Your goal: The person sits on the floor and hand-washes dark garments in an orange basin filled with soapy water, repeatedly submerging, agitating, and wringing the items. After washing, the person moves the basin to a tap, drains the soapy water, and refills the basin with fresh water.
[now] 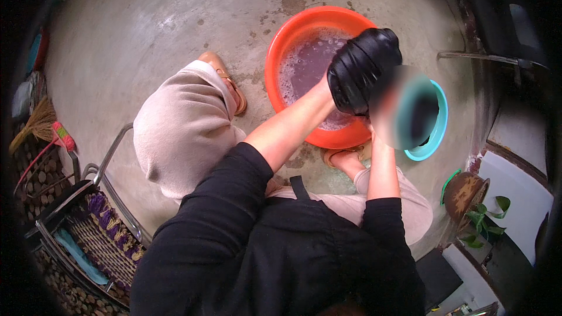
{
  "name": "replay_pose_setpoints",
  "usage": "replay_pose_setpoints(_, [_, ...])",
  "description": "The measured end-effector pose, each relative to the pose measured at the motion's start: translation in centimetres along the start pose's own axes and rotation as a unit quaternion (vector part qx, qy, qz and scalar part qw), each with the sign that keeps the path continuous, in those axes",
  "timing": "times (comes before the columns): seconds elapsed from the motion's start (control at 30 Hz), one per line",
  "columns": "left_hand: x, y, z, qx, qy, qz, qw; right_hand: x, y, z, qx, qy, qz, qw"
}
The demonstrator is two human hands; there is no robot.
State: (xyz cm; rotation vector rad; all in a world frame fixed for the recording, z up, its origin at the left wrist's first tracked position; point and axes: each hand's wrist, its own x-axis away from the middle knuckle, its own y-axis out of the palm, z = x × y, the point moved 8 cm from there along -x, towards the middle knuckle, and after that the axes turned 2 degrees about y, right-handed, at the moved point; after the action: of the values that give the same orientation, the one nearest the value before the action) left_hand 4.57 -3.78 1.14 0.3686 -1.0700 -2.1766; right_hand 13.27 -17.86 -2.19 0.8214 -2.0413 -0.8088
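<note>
A shiny black, pleated, leather-like item [364, 70] is held up over the right side of an orange basin [275, 52] of cloudy, sudsy water. Its exact kind is unclear. My left wrist [322, 98] runs into the item's lower left edge, and the hand itself is hidden in or behind it. Beside the item's lower right is my right hand [379, 127], mostly lost in a blurred patch, so its fingers do not show. A turquoise basin [440, 123] stands right of the orange one, partly blurred, with something dark in it.
The concrete floor [158, 29] has wet spots beyond the basin. My knees flank the near side of it. A metal-framed woven chair [108, 240] stands at lower left, near a straw broom [36, 122]. At right are a brown pot [465, 196] with a green plant [487, 216] and a metal bar [474, 55].
</note>
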Motion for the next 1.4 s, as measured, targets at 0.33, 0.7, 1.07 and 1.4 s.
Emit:
replay_pose_setpoints(0.33, [5.5,10.6,-2.0,0.766,-0.479,-0.071,0.422,1.4,0.3,-1.8,-0.015,-0.015,0.017,1.000])
replay_pose_setpoints(0.7, [3.0,13.0,8.6,0.662,-0.335,0.115,-0.661,-0.7,-0.2,-4.6,0.007,-0.030,0.029,0.999])
replay_pose_setpoints(1.07, [0.1,-13.1,-8.0,0.153,-0.155,0.215,0.952,-2.8,-3.1,-0.9,0.669,-0.051,0.195,0.715])
replay_pose_setpoints(1.4, [-3.6,-3.7,-5.0,-0.308,0.050,-0.126,0.942,2.6,8.8,-1.9,0.748,-0.265,-0.018,0.608])
